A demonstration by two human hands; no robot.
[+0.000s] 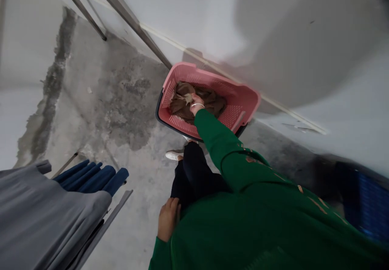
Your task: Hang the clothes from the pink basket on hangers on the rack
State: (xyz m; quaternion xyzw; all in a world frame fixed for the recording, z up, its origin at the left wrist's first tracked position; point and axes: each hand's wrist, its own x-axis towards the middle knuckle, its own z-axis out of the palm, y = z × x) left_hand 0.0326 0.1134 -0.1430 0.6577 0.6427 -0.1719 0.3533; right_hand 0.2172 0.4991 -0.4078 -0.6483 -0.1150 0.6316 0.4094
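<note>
A pink perforated laundry basket (237,96) stands on the concrete floor by the wall. Brown crumpled cloth (212,100) lies inside it. My right hand (194,101), in a green sleeve with a bracelet at the wrist, reaches down into the basket, and its fingers are closed on the brown cloth. My left hand (168,218) rests flat against my dark trouser leg near the knee, fingers together, with nothing in it.
Grey cloth (36,213) and dark blue cloth (94,177) hang over a rack at the lower left. Metal rods (130,19) lean against the white wall. A blue crate-like thing (364,201) sits at the right edge. A white shoe (174,155) stands below the basket.
</note>
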